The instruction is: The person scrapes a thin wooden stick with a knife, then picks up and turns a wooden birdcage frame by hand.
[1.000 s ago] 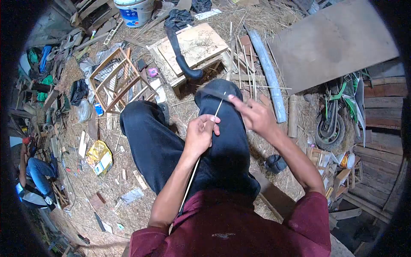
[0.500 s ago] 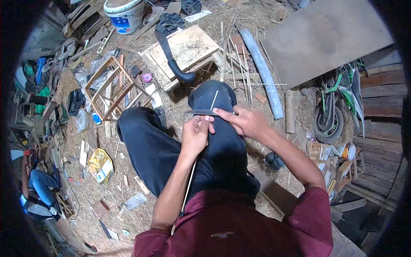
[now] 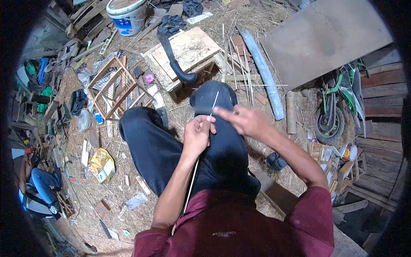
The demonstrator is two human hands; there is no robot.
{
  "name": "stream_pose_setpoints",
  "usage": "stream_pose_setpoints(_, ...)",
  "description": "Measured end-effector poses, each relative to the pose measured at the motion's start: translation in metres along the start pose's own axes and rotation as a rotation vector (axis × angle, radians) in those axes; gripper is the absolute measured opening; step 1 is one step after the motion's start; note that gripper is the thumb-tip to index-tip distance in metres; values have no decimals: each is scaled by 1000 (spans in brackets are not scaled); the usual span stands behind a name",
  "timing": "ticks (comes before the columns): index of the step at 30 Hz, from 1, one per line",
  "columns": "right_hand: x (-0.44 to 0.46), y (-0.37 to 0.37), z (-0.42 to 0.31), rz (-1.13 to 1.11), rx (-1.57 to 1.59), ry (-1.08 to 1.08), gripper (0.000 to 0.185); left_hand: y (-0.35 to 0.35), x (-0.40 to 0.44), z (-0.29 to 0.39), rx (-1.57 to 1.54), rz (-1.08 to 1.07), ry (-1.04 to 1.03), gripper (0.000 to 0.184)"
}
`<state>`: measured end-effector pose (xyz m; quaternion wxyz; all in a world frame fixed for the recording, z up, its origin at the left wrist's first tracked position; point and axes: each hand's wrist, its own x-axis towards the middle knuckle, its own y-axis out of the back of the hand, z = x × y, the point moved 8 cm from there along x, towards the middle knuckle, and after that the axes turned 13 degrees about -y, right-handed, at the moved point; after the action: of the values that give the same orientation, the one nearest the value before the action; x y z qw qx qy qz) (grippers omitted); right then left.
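We pinch a long, thin, pale strip (image 3: 215, 100) between the closed thumb and fingers of our left hand (image 3: 198, 135). It lies over our right thigh in dark trousers (image 3: 224, 147), its long axis running from the far tip above the knee, back under the left forearm towards our maroon shirt (image 3: 239, 227). Our right hand (image 3: 248, 122), nearer that far tip, is curled with the index finger reaching out, seemingly closed on a blurred, flat grey blade (image 3: 204, 110) set crosswise to the strip; we cannot tell whether they touch.
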<state>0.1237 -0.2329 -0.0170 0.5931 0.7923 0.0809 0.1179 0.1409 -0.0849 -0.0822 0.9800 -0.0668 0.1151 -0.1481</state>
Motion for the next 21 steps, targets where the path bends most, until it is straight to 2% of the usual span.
stream_pose_setpoints(4, 11, 19, 29, 180, 47, -143, 62, -1, -2, 3, 45, 15, -8, 22)
stream_pose_setpoints(7, -4, -3, -6, -3, 25, 25, 63, -1, -3, 1, 32, -8, -2, 22)
stream_pose_setpoints(8, -3, -5, 5, -41, 13, -47, 60, -1, -4, 1, 32, -13, 6, 22)
stream_pose_setpoints(11, 11, -7, 92, -12, 37, -478, 52, 0, -7, 2, 22, -24, -11, 23)
stream_pose_setpoints(14, 6, 11, 101, 331, 434, -395, 41, 1, -9, 2, 14, -40, -25, 22)
stream_pose_setpoints(17, 5, 9, 84, 413, 541, -487, 42, -4, -6, 3, -7, -34, -26, 22)
stream_pose_setpoints(18, 7, 7, 81, 526, 418, -460, 42, -5, -6, 4, -13, -40, -24, 21)
stream_pose_setpoints(21, -8, -46, 105, 140, 1000, -899, 40, -3, -6, 4, -15, -46, -6, 21)
